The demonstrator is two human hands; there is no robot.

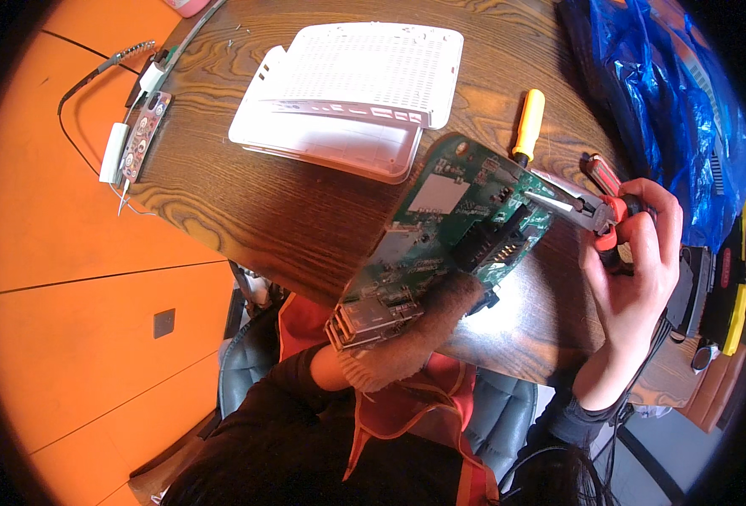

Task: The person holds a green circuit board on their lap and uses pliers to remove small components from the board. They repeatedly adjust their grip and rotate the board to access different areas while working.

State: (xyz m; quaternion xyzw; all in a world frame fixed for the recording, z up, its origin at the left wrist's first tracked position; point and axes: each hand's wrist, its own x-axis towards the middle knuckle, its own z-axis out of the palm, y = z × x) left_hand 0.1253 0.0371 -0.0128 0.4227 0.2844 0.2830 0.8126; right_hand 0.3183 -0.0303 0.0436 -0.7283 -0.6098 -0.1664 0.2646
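A green circuit board [440, 198] is held up and tilted over the table's near edge. It carries metal port housings, black connectors and silver shields. My left hand [419, 337], in a fuzzy brown glove, grips the board's lower right edge; most of its fingers are hidden. My bare right hand [647, 278] closes around the red and black handles of needle-nose pliers [588, 211]. Their jaw tips point left, at the board's right part near a black connector; whether they touch it I cannot tell.
A white vented plastic casing [356, 72] lies in two parts at the back. Beyond the board is a yellow-handled screwdriver [530, 118], with a red-handled tool [600, 174] beside it. A blue plastic bag [643, 76] covers the far right. A patterned strip [147, 135] and cables sit at the left edge.
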